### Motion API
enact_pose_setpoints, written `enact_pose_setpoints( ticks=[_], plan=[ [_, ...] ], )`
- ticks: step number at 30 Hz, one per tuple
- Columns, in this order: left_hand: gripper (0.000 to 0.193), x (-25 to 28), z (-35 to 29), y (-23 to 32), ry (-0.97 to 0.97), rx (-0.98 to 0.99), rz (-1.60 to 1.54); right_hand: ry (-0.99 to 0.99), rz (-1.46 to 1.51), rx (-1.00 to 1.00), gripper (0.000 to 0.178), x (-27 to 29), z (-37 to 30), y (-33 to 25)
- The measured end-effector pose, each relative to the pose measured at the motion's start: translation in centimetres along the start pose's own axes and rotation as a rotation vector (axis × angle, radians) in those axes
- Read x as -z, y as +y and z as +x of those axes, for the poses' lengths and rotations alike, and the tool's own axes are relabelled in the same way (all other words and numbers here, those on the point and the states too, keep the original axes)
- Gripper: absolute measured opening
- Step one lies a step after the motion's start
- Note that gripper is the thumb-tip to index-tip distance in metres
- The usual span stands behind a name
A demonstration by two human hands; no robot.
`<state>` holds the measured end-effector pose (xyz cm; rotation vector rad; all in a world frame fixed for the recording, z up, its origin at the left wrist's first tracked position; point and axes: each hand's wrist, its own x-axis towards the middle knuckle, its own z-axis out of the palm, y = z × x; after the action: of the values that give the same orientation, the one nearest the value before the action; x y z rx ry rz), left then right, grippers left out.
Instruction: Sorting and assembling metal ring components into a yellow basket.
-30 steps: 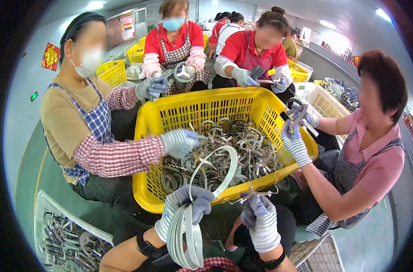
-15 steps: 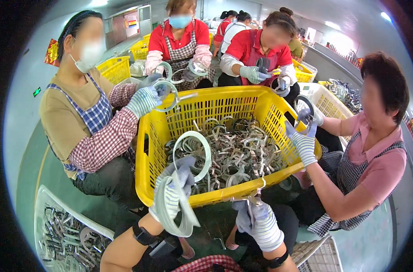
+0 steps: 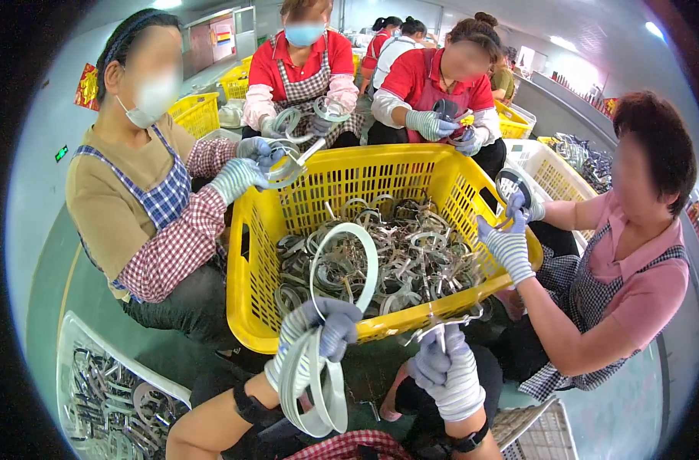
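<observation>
My left hand [image 3: 323,328], in a grey glove, grips a curved metal band [image 3: 348,261] that arcs up over the front rim of the yellow crate [image 3: 365,178]. A bundle of the same bands [image 3: 315,387] hangs looped around my left wrist. My right hand [image 3: 445,368], also gloved, holds a small metal clip piece [image 3: 450,320] just below the crate's front edge. The crate is filled with several tangled metal rings and clips [image 3: 399,257].
Other gloved people sit around the crate: one at the left [image 3: 146,199], one at the right [image 3: 618,261], two behind it. A white basket of metal parts [image 3: 108,387] stands at my lower left, another white basket [image 3: 541,433] at lower right. More yellow crates stand behind.
My left hand has lifted a band up at the crate's front rim and my right hand has risen toward the rim. The person at the left pulled a ring up to the crate's corner.
</observation>
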<state>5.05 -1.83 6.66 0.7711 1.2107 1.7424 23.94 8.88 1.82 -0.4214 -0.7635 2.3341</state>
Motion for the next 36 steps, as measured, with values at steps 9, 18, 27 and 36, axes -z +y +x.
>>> enact_pose_setpoints(
  ticks=[9, 18, 27, 36],
  plan=[
    [0.033, 3.2, 2.6, 3.0, 0.018, 0.025, 0.139, 0.072, -0.867, 0.252, 0.018, -0.9, 0.1, -0.4],
    [0.025, 5.3, 2.6, 4.8, -0.246, 0.015, 0.552, -0.246, -1.820, 0.507, 0.025, -1.5, 1.7, -1.0],
    [0.029, 5.8, 3.9, 4.3, -0.537, -0.355, 0.895, 0.147, -1.545, 0.733, 0.016, -1.5, 1.7, -0.2],
    [0.055, 3.2, 3.2, 2.8, -0.637, -0.390, 0.810, 0.298, -1.332, 0.644, 0.022, -1.5, 2.2, 0.6]
  ],
)
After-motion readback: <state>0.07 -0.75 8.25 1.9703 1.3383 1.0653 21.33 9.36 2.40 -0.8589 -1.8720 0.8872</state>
